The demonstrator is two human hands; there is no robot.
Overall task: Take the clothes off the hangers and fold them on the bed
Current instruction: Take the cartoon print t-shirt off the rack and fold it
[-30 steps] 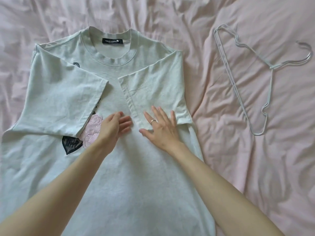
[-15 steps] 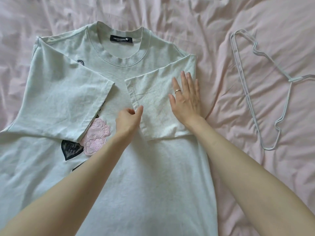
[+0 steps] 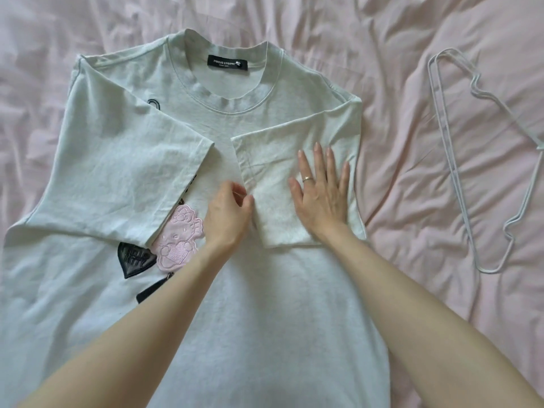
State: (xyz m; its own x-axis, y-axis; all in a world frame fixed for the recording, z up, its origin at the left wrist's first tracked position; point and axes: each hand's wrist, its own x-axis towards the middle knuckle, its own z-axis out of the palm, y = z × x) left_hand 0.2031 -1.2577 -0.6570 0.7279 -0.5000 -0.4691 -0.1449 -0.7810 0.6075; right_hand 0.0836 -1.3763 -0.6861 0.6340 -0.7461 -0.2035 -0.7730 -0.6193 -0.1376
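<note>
A pale mint T-shirt [image 3: 265, 304] lies spread face up on the pink bed sheet [image 3: 412, 30], collar at the top. Both sleeves are folded inward over the chest. My right hand [image 3: 321, 195] lies flat with straight fingers on the folded right sleeve [image 3: 273, 160]. My left hand [image 3: 228, 216] sits at that sleeve's inner hem, thumb and fingers curled and pinching the edge. The folded left sleeve [image 3: 117, 178] partly covers a pink cartoon patch [image 3: 179, 240] and a black heart patch [image 3: 134, 259].
An empty white wire hanger [image 3: 459, 178] lies on the sheet to the right of the shirt, its hook cut off by the right frame edge. Wrinkled pink sheet surrounds the shirt on all sides.
My right hand slid from the sleeve's lower inner corner up and right, and now lies flat on the sleeve. My left hand moved right to the sleeve's hem and its fingers closed on it.
</note>
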